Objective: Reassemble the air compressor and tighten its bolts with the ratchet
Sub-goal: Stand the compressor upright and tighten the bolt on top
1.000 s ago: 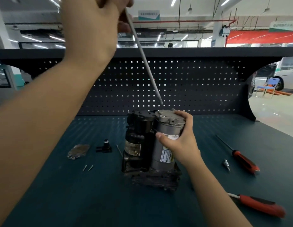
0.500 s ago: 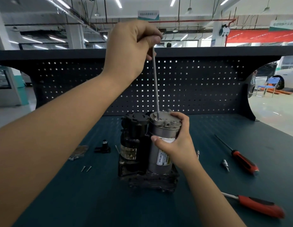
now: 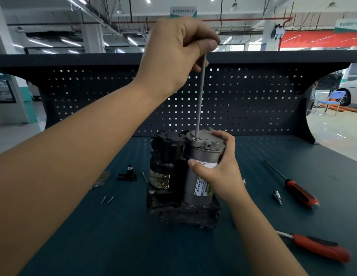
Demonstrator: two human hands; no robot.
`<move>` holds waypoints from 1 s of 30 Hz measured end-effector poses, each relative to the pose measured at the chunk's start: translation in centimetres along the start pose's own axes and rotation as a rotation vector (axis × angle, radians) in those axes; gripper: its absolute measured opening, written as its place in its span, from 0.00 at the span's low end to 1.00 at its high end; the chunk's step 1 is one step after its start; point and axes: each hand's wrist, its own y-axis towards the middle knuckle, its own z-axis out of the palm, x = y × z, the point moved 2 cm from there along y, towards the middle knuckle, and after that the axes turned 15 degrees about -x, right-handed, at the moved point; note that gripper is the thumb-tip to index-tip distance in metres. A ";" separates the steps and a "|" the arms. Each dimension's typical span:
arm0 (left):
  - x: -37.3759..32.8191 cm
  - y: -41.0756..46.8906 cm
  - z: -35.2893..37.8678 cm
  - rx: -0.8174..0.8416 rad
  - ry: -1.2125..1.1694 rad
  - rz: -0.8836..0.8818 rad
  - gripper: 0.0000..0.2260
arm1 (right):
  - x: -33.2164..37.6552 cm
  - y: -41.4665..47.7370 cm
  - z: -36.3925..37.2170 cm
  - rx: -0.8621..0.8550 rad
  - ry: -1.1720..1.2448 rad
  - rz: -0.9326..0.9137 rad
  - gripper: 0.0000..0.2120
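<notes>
Left hand (image 3: 173,54) pinching it, I've stood the long bolt (image 3: 200,100) upright in the top hole of the compressor (image 3: 202,158), ready to thread down

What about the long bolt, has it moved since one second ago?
Yes. The long bolt swung from tilted to nearly upright, and its lower end now sits in the silver cap's hole.

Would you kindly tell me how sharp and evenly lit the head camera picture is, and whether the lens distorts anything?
Head view: sharp at the centre, the air compressor label legible; the red-handled screwdriver in the lower right corner looks softer; the wide lens swells the left forearm and leans the column at left; ceiling lights blow out, shadows are soft.
</notes>
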 end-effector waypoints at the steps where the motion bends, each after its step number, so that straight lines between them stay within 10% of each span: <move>1: 0.0 -0.1 0.2 0.027 0.000 -0.002 0.07 | 0.0 0.0 0.0 0.000 -0.002 -0.002 0.32; 30: 2.3 -6.9 -0.1 0.195 0.107 -0.053 0.08 | 0.5 0.1 -0.3 0.073 0.021 -0.029 0.43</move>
